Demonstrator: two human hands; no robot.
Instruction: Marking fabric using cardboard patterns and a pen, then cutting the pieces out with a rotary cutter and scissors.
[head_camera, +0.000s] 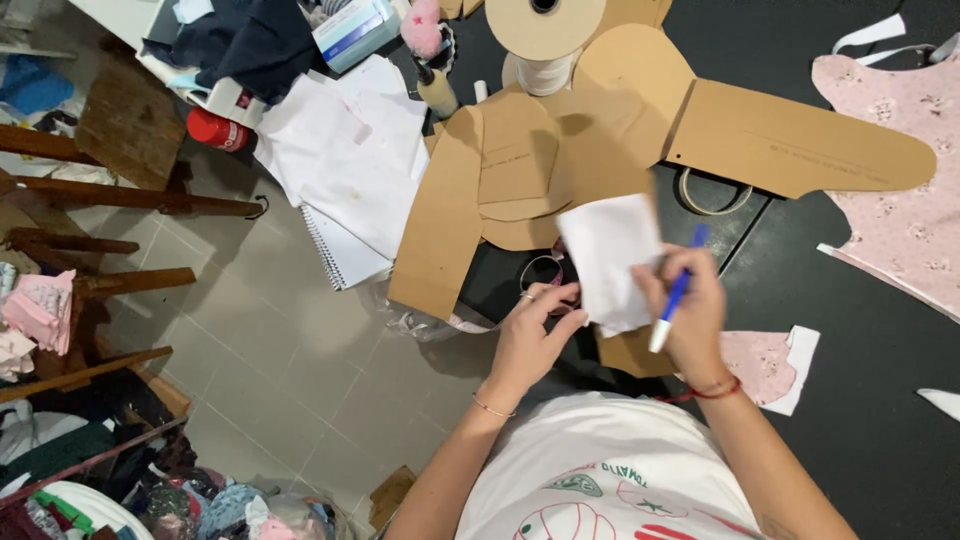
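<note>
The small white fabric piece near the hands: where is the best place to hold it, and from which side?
Hold the small white fabric piece at its lower near edge, coming from the person's side. It is thin and limp, and the left hand already touches that edge while the right hand carries a blue pen.

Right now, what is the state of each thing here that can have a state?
left hand: holding the white piece's lower edge
right hand: gripping the pen
pen: tilted, blue end up
white piece: lifted, held in both hands
notebook: lying partly under white papers
cardboard patterns: lying flat, overlapping
tape roll: lying on the table
pink fabric: spread flat
</note>
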